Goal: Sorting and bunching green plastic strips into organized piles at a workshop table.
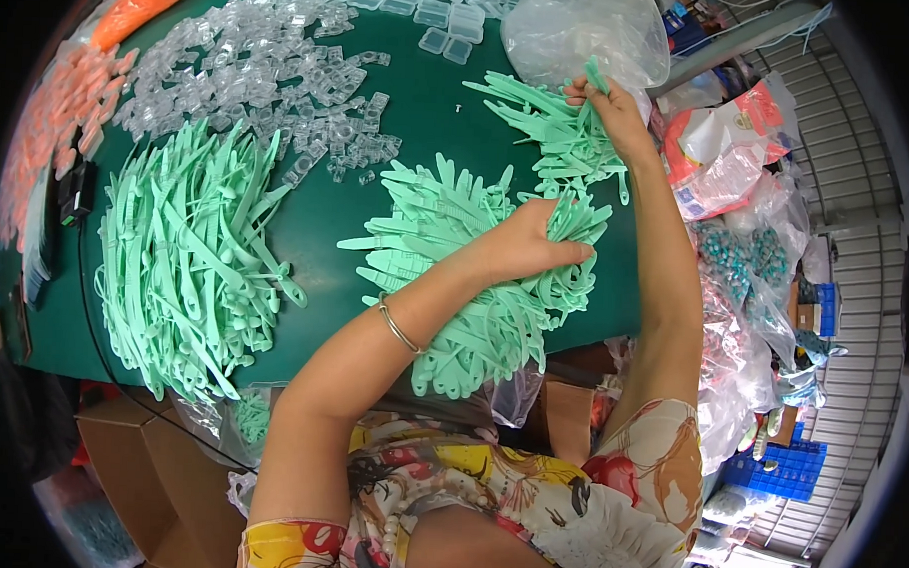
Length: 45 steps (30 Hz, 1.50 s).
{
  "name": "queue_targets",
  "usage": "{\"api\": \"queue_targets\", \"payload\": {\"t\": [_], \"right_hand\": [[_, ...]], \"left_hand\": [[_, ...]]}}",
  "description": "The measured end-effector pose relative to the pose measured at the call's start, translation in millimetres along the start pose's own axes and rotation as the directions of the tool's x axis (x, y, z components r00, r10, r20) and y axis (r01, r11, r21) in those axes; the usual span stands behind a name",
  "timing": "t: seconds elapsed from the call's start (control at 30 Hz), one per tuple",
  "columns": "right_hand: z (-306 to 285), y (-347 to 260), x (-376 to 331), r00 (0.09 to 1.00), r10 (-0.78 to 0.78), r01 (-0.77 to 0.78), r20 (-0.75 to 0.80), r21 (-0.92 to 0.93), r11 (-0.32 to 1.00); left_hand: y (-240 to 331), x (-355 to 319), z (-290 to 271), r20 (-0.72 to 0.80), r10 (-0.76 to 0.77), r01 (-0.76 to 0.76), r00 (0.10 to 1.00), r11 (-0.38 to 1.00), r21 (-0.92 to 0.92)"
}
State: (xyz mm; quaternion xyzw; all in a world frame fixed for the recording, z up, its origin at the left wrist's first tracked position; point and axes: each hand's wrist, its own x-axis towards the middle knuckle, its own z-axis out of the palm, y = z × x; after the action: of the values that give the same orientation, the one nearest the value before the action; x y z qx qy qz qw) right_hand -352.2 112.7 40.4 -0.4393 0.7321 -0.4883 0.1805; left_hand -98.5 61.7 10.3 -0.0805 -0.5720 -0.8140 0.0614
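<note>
Ok, we've got mint straps in three heaps on a green table (316, 249). Our L hand (529, 249) is curled round a strap bundle (574, 224), thumb on top, ~2 o'clock of ctr, against the mid heap (417, 218). Our R hand (613, 104) has a narrow pinch on a strap (594, 77) at ~1, over the small heap (550, 132); can't tell if it's one or more.

Risks as we see 'em:
1. Mid heap's 6 o'clock side looks right at the near edge; a nudge from our L forearm prob sheds some over.
2. Gap b/w mid & small heaps is thin; if L grip slackens, bundle could fan out & merge them.
3. Straps lie crossed, so pulling one could drag neighbours.
4. Clear bag (583, 38) sits at 12 from R hand; wide swing could snag it.
5. Clear pcs (247, 66) crowd the 9 o'clock heap (190, 265); any slide could mix 'em.
</note>
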Motion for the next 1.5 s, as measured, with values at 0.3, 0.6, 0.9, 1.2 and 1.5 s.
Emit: {"api": "queue_targets", "payload": {"t": [0.3,0.6,0.9,1.2,1.5], "right_hand": [[-39,-6,1,0.962,0.018,0.043,-0.274,0.214,0.976],[7,-4,34,0.994,-0.103,0.059,-0.041,-0.596,0.801],[70,9,60,0.978,0.209,-0.111,-0.019,-0.893,0.437],[23,16,53,0.988,0.147,-0.118,0.043,-0.395,0.911],[-13,8,20,0.984,0.069,-0.079,-0.163,-0.052,0.996]], "left_hand": [[5,-1,2,-0.035,-0.031,0.03,0.999,0.999,-0.021],[-1,0,0,-0.022,0.006,-0.007,1.0,0.999,-0.054],[1,-1,-1,-0.023,0.033,-0.034,0.999,0.998,-0.05],[-3,1,-3,-0.029,0.008,-0.01,1.0,0.999,-0.039],[-4,2,-2,-0.048,0.01,-0.013,0.999,0.998,-0.057]]}}
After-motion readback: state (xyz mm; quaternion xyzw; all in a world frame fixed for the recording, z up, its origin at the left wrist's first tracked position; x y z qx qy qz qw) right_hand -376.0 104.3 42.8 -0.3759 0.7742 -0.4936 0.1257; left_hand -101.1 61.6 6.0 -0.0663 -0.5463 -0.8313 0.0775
